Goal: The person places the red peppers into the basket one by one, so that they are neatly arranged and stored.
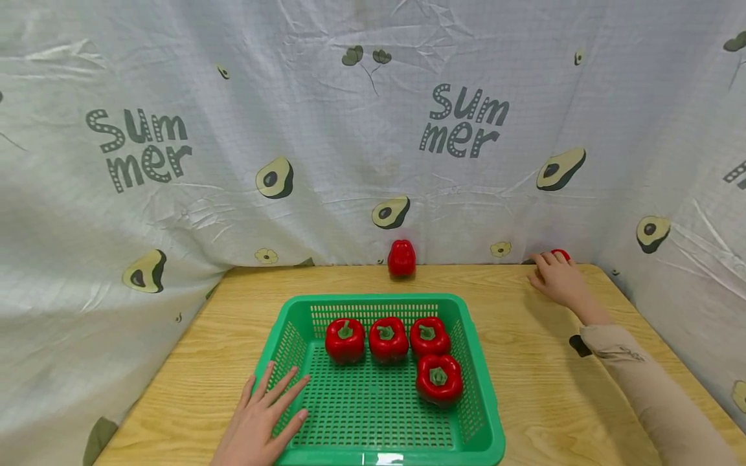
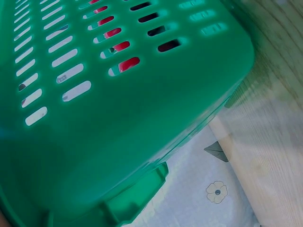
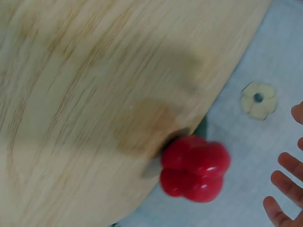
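My left hand (image 1: 256, 417) lies with spread fingers over the left rim of a green plastic basket (image 1: 373, 299). In the left wrist view the basket's slotted wall (image 2: 156, 94) fills most of the picture, and the hand is barely seen. Several red bell peppers (image 1: 388, 339) with green stems sit inside the basket. At the table's far right corner my right hand (image 1: 559, 278) reaches over another red bell pepper (image 3: 196, 168), largely hidden by the hand in the head view. The right wrist view shows the fingers (image 3: 286, 184) extended and apart from this pepper.
One more red bell pepper (image 1: 401, 259) stands at the table's back edge, behind the basket. The wooden table (image 1: 180, 362) ends at a white cloth (image 1: 326, 129) printed with avocados and lettering, which hangs behind and at both sides.
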Demonstrator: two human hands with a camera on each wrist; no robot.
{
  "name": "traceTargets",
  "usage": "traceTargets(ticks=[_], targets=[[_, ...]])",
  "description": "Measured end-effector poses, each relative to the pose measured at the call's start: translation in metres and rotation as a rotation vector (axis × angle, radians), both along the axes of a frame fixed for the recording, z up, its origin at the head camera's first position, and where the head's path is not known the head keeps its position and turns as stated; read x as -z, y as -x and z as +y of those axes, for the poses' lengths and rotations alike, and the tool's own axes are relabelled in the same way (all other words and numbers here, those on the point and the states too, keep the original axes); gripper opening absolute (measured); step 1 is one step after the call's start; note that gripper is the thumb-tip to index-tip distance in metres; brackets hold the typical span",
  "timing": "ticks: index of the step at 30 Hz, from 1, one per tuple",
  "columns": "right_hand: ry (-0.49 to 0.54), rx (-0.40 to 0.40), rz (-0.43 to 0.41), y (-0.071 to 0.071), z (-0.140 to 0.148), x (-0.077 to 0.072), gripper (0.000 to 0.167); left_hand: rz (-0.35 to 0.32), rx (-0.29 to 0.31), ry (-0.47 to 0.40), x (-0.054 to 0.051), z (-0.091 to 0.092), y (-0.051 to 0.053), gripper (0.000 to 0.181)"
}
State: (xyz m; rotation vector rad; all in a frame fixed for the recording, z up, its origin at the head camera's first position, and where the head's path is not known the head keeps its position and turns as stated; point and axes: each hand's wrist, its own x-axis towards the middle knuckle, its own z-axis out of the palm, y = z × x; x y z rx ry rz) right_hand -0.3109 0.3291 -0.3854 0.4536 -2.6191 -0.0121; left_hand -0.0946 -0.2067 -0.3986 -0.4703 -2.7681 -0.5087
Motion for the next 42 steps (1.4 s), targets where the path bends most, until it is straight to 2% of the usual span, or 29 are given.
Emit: traceTargets(ticks=[3,10,14,24,31,36,42], targets=[[0.022,0.018,0.029,0.005,0.008,0.003,0.037,-0.008,0.000,-0.001,0.000,0.000,0.000,0.045],[0.047,0.121,-0.037,0.013,0.026,0.006,0.039,-0.021,-0.006,-0.006,-0.001,0.000,0.000,0.045],[0.054,0.164,-0.026,0.016,0.034,0.009,0.041,-0.032,-0.003,-0.010,-0.001,0.001,0.000,0.045],[0.069,0.203,-0.078,0.020,0.041,0.015,0.048,-0.033,-0.009,0.008,-0.004,0.002,0.000,0.044],[0.022,0.217,-0.087,0.024,0.038,0.018,0.051,-0.048,-0.012,0.011,-0.006,0.002,0.000,0.044],[-0.021,0.242,-0.137,0.023,0.036,0.018,0.058,-0.053,-0.013,0.013,-0.005,0.002,0.000,0.044],[-0.017,0.240,-0.155,0.023,0.032,0.017,0.063,-0.052,-0.019,0.004,-0.004,0.001,-0.001,0.045]])
